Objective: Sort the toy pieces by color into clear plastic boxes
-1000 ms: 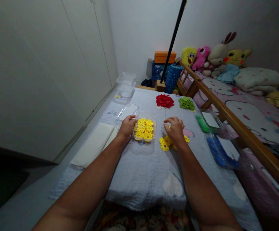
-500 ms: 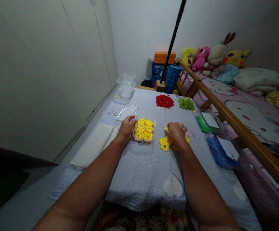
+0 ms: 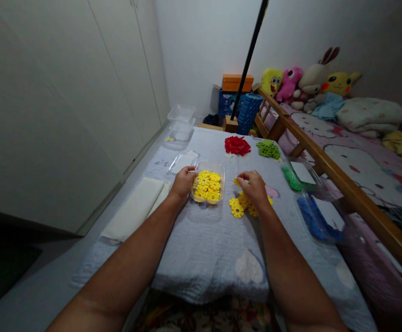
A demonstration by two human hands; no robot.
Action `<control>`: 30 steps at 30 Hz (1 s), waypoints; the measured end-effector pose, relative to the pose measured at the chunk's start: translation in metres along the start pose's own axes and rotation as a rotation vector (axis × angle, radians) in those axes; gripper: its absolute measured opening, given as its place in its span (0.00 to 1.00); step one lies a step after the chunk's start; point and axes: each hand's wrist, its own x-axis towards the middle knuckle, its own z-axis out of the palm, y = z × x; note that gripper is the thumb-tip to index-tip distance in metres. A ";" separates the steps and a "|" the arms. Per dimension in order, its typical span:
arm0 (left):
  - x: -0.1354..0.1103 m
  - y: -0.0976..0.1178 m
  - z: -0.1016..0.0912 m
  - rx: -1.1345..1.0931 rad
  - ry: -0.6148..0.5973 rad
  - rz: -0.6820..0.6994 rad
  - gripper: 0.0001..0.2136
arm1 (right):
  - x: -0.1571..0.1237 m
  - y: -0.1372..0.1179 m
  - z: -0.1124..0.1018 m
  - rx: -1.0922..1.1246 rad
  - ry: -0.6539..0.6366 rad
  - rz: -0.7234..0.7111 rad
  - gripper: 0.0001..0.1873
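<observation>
A clear plastic container (image 3: 223, 184) with many yellow flower-shaped discs (image 3: 207, 185) in it stands on the cloth-covered table (image 3: 218, 249). My left hand (image 3: 183, 183) grips its left wall, thumb and fingers closed on the rim. To the right of the container, my right hand (image 3: 254, 188) pinches a yellow flower-shaped disc (image 3: 236, 181) just above the table. Below that hand lies a loose pile of yellow discs (image 3: 237, 208), partly hidden by the palm and wrist.
Red pieces (image 3: 237, 145) and light green pieces (image 3: 268, 149) are heaped at the back. Lidded boxes of green (image 3: 291, 179) and blue pieces (image 3: 313, 216) sit at the right. A clear lid (image 3: 183, 162), folded cloth (image 3: 135, 207) and stacked empty containers (image 3: 182, 121) are at the left.
My right hand has lifted slightly from the yellow pile and shifted toward the container, with a disc now showing at its fingertips. My left hand has stayed on the container.
</observation>
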 end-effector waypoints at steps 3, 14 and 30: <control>0.000 0.000 0.000 0.002 0.000 0.002 0.17 | -0.002 -0.011 -0.002 0.202 0.038 -0.102 0.09; 0.001 -0.001 0.000 -0.005 -0.010 -0.004 0.18 | -0.021 -0.055 0.008 0.383 -0.046 -0.207 0.03; 0.003 -0.002 -0.001 -0.002 -0.033 0.012 0.18 | -0.030 -0.078 0.027 0.102 -0.332 -0.310 0.10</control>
